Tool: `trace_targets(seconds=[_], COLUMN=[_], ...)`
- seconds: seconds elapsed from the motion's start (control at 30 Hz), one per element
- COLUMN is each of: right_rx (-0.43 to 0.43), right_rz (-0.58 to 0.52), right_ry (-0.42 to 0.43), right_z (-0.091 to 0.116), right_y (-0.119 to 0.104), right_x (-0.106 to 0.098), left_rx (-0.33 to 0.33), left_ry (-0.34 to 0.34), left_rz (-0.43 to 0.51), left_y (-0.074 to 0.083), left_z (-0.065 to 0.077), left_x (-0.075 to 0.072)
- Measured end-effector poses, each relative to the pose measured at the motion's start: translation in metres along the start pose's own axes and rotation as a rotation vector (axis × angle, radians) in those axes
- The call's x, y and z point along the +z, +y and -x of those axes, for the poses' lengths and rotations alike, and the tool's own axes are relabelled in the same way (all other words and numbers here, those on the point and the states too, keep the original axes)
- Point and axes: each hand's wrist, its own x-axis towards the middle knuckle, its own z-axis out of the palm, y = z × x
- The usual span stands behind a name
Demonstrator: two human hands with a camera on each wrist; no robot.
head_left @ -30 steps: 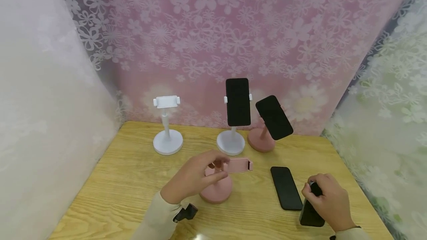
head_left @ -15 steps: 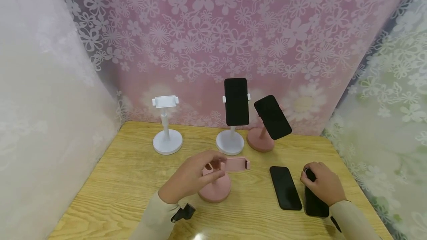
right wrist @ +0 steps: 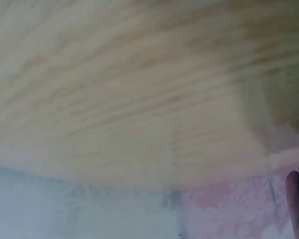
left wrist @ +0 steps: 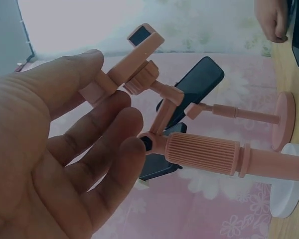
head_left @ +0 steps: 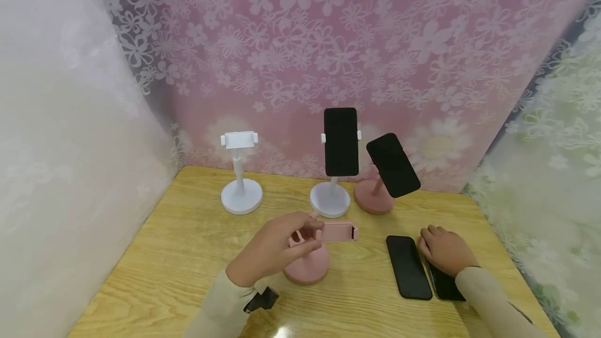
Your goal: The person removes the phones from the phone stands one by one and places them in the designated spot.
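Observation:
My left hand (head_left: 267, 249) pinches one end of the clamp of a pink phone stand (head_left: 339, 232) between thumb and index finger. In the left wrist view the other fingers lie bent near the joint below the clamp, and the ribbed post (left wrist: 204, 153) shows clearly. On the right of the table my right hand (head_left: 446, 249) holds the far part of a black phone (head_left: 445, 285), which lies flat. That hand and sleeve cover much of this phone. Close along its left side lies another black phone (head_left: 408, 267). Only fingertips (right wrist: 294, 191) show in the right wrist view.
At the back left stands a white phone stand (head_left: 241, 197) with a bare clamp. A second white stand (head_left: 329, 200) bears an upright phone (head_left: 341, 142). Beside it a darker pink stand (head_left: 374, 197) carries a tilted phone (head_left: 393, 166). Floral cloth (head_left: 300, 56) hangs behind the wooden table (head_left: 188, 254).
My right hand has lowered the tilted phone flat onto the table and shifted it left, close to the other phone. My left hand stays at the pink stand's clamp.

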Motion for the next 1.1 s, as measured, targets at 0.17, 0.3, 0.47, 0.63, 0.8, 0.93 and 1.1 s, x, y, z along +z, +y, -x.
trace_targets(seconds=[0.17,0.3,0.47,0.63,0.8,0.93,1.1], right_rx=[-0.001,-0.002,-0.041,0.068,-0.046,-0.269,-0.389], right_rz=[0.030,0.045,0.076,-0.068,-0.285,-0.440,-0.629], right_ry=[-0.001,0.047,0.081,0.262,0.604,0.700,0.756], right_z=[0.003,0.003,-0.006,-0.032,-0.062,-0.066,-0.063], right_y=[-0.001,-0.005,-0.012,-0.038,-0.106,-0.159,-0.199], right_x=[0.007,0.011,0.011,-0.023,-0.105,-0.167,-0.206], left_rx=[0.052,0.036,0.024,0.004,-0.010,-0.007,-0.016], left_ry=[0.003,-0.005,0.007,-0.014,-0.031,-0.036,-0.017], left_rz=[-0.011,0.020,0.027,0.035,0.051,0.049,0.028], left_y=[0.004,0.004,0.002,0.000,0.000,0.002,0.003], left_z=[-0.005,-0.006,-0.005,-0.001,0.002,0.000,-0.004], left_x=[0.000,0.001,0.000,-0.001,-0.003,-0.005,-0.005])
